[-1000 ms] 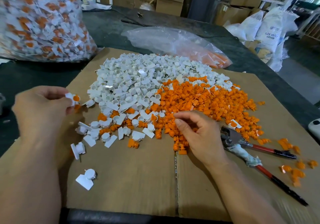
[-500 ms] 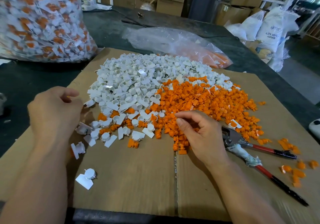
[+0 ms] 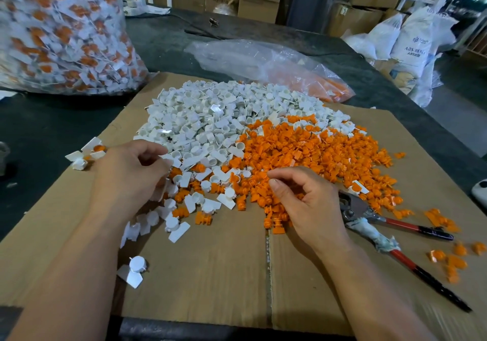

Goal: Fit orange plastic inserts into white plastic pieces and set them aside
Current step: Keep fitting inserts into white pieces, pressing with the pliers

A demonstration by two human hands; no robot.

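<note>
Finished piece set aside, and both hands are back at the piles.

The fitted piece that the left hand held a second ago is out of it now, apparently dropped among the finished pieces [image 3: 87, 153] at the left edge of the cardboard [image 3: 210, 274], so a new cycle begins. The left hand [image 3: 129, 172] has crossed to the near edge of the white pieces [image 3: 210, 119], fingers curled over them — whether they grip one I cannot tell. The right hand [image 3: 308, 203] stays curled on the orange inserts [image 3: 316, 151], thumb near the fingertips; no pinched insert shows.
</note>
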